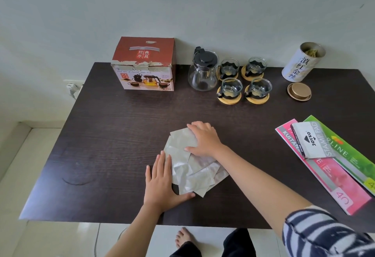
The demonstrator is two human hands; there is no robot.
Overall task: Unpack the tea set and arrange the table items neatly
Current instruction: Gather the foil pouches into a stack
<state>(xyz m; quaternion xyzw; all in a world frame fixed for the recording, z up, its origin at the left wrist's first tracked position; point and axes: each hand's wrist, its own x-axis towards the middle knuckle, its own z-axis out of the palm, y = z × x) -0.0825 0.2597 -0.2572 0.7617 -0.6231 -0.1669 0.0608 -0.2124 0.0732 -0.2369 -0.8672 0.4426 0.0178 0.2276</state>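
Note:
A loose pile of silver foil sachets (pixel 192 171) lies in the middle of the dark table (pixel 113 135). My left hand (pixel 162 183) rests flat against the pile's left edge, fingers apart. My right hand (pixel 203 139) lies flat on the pile's far end. At the back stand the red tea set box (pixel 144 64), a glass teapot (pixel 203 72) with a black lid, and several glass cups (pixel 231 87) on wooden coasters. A white tea tin (pixel 302 62) stands open at the back right, its gold lid (pixel 299 91) lying in front of it.
A pink receipt book (pixel 332 177), a green book (pixel 351 151) and a stamp pad box (pixel 312 139) lie stacked at the right edge. A wall runs behind the table. A plug and socket (pixel 72 87) sit at the left. My bare foot (pixel 185 236) shows below the front edge.

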